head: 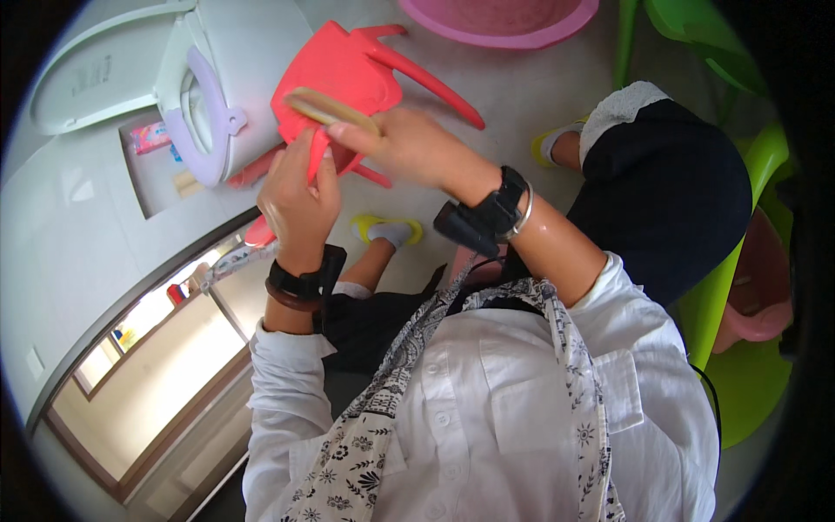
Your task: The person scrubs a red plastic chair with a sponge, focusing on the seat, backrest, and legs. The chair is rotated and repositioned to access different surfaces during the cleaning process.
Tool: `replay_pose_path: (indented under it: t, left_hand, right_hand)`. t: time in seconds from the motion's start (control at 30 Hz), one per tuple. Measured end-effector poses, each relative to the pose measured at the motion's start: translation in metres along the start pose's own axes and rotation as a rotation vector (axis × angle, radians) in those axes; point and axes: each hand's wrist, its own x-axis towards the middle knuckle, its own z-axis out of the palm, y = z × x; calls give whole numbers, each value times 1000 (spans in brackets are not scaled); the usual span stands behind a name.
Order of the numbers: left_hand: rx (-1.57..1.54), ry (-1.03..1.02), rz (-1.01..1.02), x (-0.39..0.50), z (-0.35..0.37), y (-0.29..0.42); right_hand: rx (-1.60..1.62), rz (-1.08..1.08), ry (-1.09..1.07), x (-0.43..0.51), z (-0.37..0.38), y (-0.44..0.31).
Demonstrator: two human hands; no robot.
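A small red plastic chair or stool (pixel 333 72) stands before me, its legs splayed to the right. My left hand (pixel 300 189) grips a red edge or strip (pixel 318 153) in front of its seat; whether this belongs to the chair is unclear. In my right hand (pixel 417 147) is a yellowish-brown brush or block (pixel 333 111) with an elongated shape, held over the red surface. Its underside is hidden, and the hand is slightly blurred. Black straps with dark devices sit on both wrists.
At the left is a white toilet-like fixture with a lilac seat (pixel 228 124) and raised lid, beside a wall recess with a pink packet (pixel 151 138). A pink basin (pixel 502 26) lies beyond the chair. Green plastic chairs (pixel 737 293) stand at the right, one near a reddish tub (pixel 757 287).
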Motion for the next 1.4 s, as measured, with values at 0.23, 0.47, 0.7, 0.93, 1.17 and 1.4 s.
replay_pose_path:
  t: [0.23,0.47,0.7,0.93,1.17,1.4]
  left_hand:
    - [24,12,4,-3,1,-3]
    - [70,-39,-84,-9,2,-3]
    - [112,-52,-91,-6,3,-1]
    - [52,-24,5,-14,-2,-7]
    - [388,-354,-190,-36,-30,-16]
    - [377,-172,-193,-18,0,9]
  right_hand:
    - [-50,-177,150,-3,2,4]
    - [-77,-51,20,-14,-4,-14]
    - [54,194,66,-2,7,19]
    - [273,334,562,5,-6,99]
    - [291,356,935,52,-98,155]
    - [-76,553,488,142,-183,247]
